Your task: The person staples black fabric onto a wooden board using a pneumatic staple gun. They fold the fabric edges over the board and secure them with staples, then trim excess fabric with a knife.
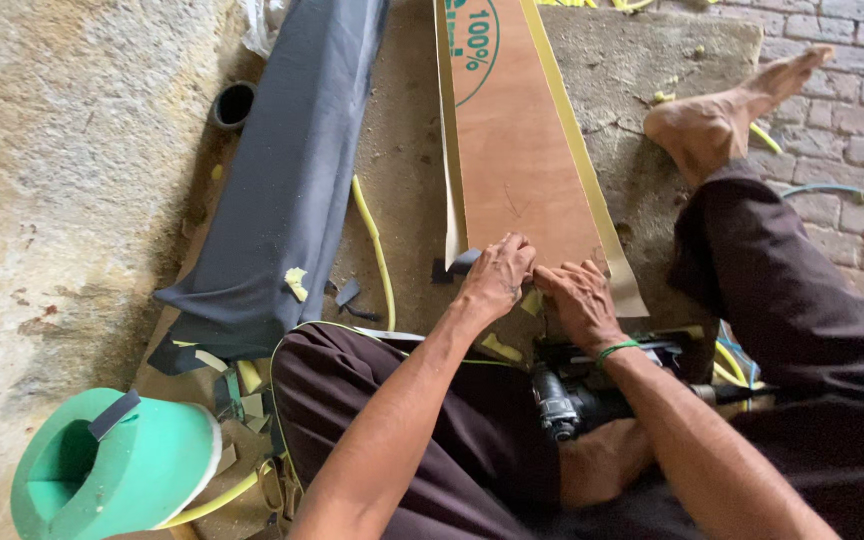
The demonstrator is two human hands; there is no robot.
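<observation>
From the head camera, the person sits on the rough concrete floor [82, 200] with a long brown plywood board edged in pale yellow foam [522, 150] running away from the lap. Both hands meet at its near end: the left hand [495, 280] curls over the corner with fingers pressed together on the wood, apparently pinching a small yellow foam scrap [531, 301] against the right hand [579, 300], whose fingers are bent down onto the board's end; whether they grip anything more cannot be told. The board seems laid lengthwise so its near end sits within easy reach. A dark power tool [562, 405] lies in the lap between the forearms, close under the hands. To the left, a long dark-fabric-covered panel [292, 150] lies nearly parallel, with a yellow hose [377, 245] in the narrow strip of floor between them. A green foam block [112, 465] sits near the left knee. On the right, the person's bare foot [727, 110] and leg hem the board in, with brick paving [852, 100] beyond.
</observation>
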